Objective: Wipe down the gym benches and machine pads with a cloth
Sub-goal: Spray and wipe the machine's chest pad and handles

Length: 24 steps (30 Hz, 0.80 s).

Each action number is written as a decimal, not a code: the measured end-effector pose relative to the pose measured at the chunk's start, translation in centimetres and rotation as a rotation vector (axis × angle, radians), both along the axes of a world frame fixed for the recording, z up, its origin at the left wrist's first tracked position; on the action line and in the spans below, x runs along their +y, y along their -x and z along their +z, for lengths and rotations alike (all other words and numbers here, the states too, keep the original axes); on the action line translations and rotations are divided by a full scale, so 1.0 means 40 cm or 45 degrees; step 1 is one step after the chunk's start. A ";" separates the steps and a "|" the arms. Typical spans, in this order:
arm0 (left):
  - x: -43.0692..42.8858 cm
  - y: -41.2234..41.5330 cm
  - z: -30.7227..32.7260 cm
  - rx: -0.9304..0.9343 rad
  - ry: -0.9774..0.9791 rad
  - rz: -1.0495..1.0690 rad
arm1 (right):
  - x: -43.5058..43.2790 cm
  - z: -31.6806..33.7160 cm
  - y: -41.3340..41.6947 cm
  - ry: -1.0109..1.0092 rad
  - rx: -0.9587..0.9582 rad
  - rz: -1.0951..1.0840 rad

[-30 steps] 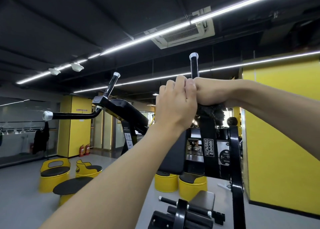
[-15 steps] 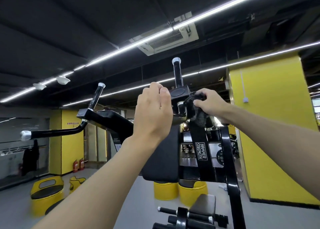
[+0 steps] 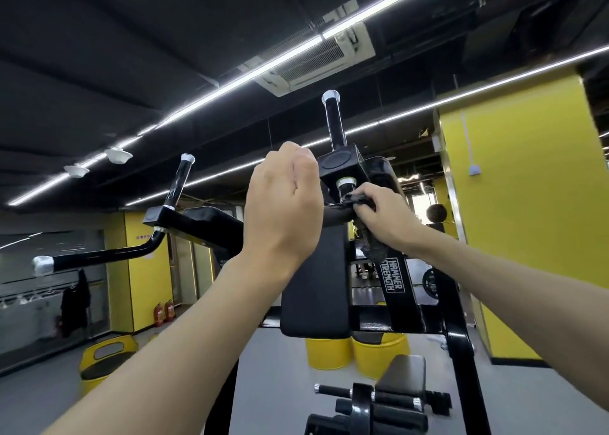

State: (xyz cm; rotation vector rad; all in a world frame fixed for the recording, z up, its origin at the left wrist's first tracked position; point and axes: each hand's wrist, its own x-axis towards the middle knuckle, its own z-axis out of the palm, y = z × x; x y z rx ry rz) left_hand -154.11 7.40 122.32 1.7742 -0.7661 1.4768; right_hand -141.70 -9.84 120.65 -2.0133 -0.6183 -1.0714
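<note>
The step in hand is wiping the horizontal handle (image 3: 336,216) of the pull-down machine, not yet its back pad (image 3: 316,286), which hangs untouched just below. To do it well, the cloth (image 3: 370,243) should wrap right round the bar rather than sit on top. It should then be drawn along the bar while the wrist twists, so the underside gets cleaned too. The joint under the chrome collar (image 3: 346,182) will likely trap sweat and wants a firm rub. The loose tail of cloth is best gathered up so it does not drag on the frame label.

The cloth sits at the inner end of that handle, directly beneath the black block (image 3: 341,166) that carries the upright handle (image 3: 334,121). One bunched part is pressed on the bar, and the rest dangles below the right hand (image 3: 384,213).

Both arms reach up and forward at about head height. The right grip is clamped on the cloth, knuckles up, wrist bent slightly down, fingers curled over the bar's near side. The left hand (image 3: 283,204) makes a fist with its back towards the camera, just beside the cloth. Its grip appears closed around the same handle to steady it, though the bar inside the fist is hidden. The bare stretch of bar between the two hands is the next to wipe.
</note>
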 end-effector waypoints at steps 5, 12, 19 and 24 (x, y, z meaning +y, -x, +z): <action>0.007 0.004 0.001 0.017 0.003 -0.037 | 0.012 0.023 -0.020 -0.132 -0.024 -0.117; -0.007 0.010 -0.003 0.005 0.052 0.011 | 0.039 -0.016 0.024 -0.135 -0.004 -0.037; -0.004 0.015 -0.003 0.042 0.052 0.020 | 0.029 -0.027 0.036 -0.253 -0.037 0.037; -0.004 0.016 -0.002 0.072 0.051 0.033 | 0.055 -0.012 0.023 -0.295 0.137 -0.048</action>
